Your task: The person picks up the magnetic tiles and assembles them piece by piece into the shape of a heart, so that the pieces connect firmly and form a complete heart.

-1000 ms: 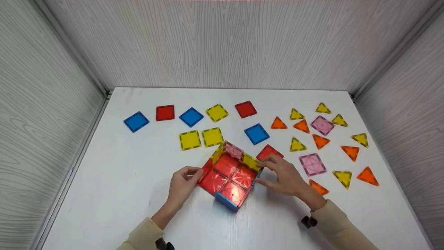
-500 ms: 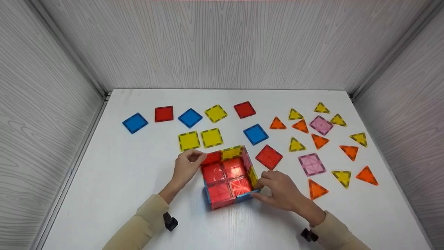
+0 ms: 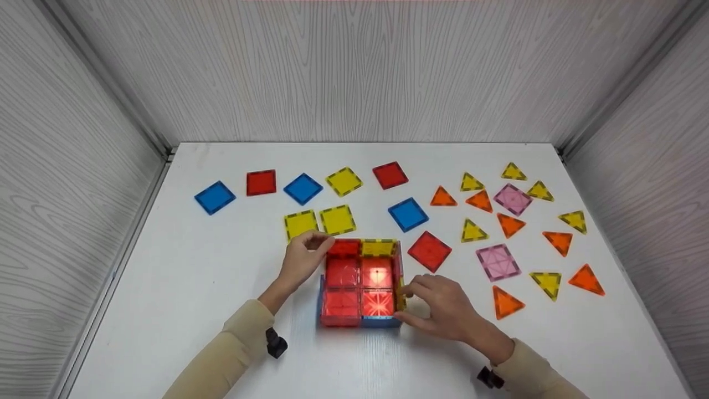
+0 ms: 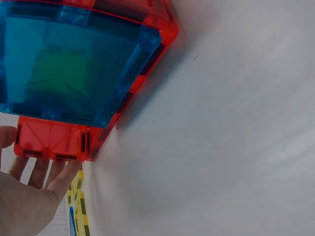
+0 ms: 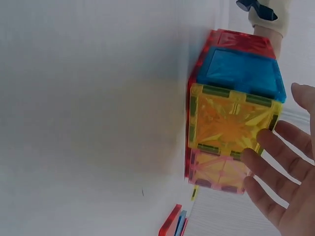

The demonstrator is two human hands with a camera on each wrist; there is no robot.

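An open-topped box of translucent magnetic tiles stands between my hands, on a floor of red square tiles (image 3: 342, 274). Its back wall pairs a red tile (image 3: 344, 247) with a yellow tile (image 3: 379, 247). My left hand (image 3: 302, 259) pinches that red tile at the back left corner. On the left side stands a blue tile (image 4: 69, 69). The right wall has a yellow tile (image 5: 231, 120) and a pink tile (image 5: 216, 169); another blue tile (image 5: 241, 73) and a red one form the front. My right hand (image 3: 443, 306) rests loose fingertips against the right yellow tile, thumb near the front corner.
Loose square tiles lie behind the box, among them a blue tile (image 3: 408, 214) and a yellow tile (image 3: 338, 220). A red tile (image 3: 430, 251) lies just off its right back corner. Small yellow and orange triangles (image 3: 508, 302) and pink squares (image 3: 498, 262) spread to the right.
The box has turned clockwise between my hands and now sits square to the table's edge. My left hand has moved up to the back left corner, my right hand down along the right side.
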